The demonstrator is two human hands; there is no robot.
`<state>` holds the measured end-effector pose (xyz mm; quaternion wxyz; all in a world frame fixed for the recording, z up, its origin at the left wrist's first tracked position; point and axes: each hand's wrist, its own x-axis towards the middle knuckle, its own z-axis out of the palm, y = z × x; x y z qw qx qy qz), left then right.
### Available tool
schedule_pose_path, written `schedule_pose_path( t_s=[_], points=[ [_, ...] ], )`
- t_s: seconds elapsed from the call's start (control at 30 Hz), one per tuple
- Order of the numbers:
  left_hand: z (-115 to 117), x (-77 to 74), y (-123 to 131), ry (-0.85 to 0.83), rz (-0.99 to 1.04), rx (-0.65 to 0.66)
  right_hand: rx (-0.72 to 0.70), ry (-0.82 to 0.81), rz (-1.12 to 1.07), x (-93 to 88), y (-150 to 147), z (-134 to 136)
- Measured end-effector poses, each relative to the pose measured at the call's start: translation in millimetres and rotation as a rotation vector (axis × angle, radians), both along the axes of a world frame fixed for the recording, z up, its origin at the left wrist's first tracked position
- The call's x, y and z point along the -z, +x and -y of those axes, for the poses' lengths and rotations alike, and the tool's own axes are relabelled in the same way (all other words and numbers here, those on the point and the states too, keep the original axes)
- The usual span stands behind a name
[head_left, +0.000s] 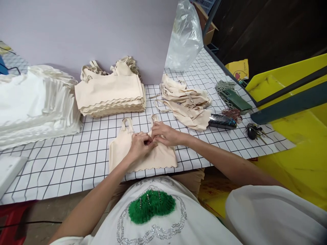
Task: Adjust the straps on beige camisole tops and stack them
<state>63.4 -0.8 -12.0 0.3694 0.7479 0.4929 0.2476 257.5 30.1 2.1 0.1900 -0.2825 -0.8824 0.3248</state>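
A beige camisole top [153,158] with thin straps and a wavy hem lies flat at the table's front edge, straps pointing away from me. My left hand [140,144] pinches the fabric near the middle of its neckline. From the right, my right hand [163,133] grips the same neckline, its fingertips meeting those of the left. What sits between the fingertips is too small to make out. Behind the top stands a neat stack of beige tops [109,92]. A loose heap of beige tops [186,102] lies to the right of that stack.
A tall pile of white garments [38,105] fills the left side of the checked tablecloth [92,149]. At right lie a phone [236,99], a dark patterned object [222,121] and keys [252,132]. A clear plastic bag [185,37] stands behind, and yellow bins [293,136] flank the table.
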Motion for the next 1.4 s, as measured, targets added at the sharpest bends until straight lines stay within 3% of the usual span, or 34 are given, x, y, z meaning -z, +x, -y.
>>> schedule_pose_path(
  t_s=[0.17,0.27,0.47,0.57,0.67,0.73,0.87,0.9,0.97,1.07,1.1,1.17,1.27,1.4],
  points=[
    [-2,-4.2,4,-0.009,-0.072,0.002,0.063,-0.143,0.078,-26.0,8,-34],
    [-3,-6.7,6,-0.006,-0.126,0.009,0.138,-0.089,0.107,-42.8,11,-60],
    [-5,0.1,7,0.049,-0.158,0.036,0.186,0.065,0.208,-41.4,5,-82],
    [-4,3.5,-2,0.118,-0.104,-0.005,0.275,0.117,0.089,-38.9,20,-77],
    [-4,-0.4,-19,0.237,-0.024,-0.118,0.523,0.201,-0.042,-41.2,51,-59],
    [-4,-7.4,-31,0.271,0.035,-0.176,0.653,0.226,0.082,-39.8,73,-40],
    [-6,-23.3,-37,0.238,0.172,-0.142,0.707,0.167,0.498,-30.5,102,-4],
    [-6,-26.5,-34,0.230,0.193,-0.121,0.746,0.149,0.464,-31.3,107,0],
    [-8,-32.5,-26,0.215,0.218,-0.080,0.838,0.078,0.181,-42.6,117,3],
    [-13,-45.0,-11,0.204,0.257,-0.039,0.881,-0.059,-0.324,-76.9,130,-5],
    [-15,-51.0,-6,0.201,0.270,-0.022,0.875,-0.075,-0.371,-87.5,131,-8],
    [-19,-64.8,4,0.193,0.285,0.028,0.874,-0.055,-0.226,-97.6,127,-13],
    [-20,-83.3,14,0.196,0.287,0.114,0.858,-0.021,0.196,-80.3,108,-11],
    [-16,-88.6,13,0.171,0.285,0.203,0.860,-0.018,0.228,-49.9,95,-6]
  ],
)
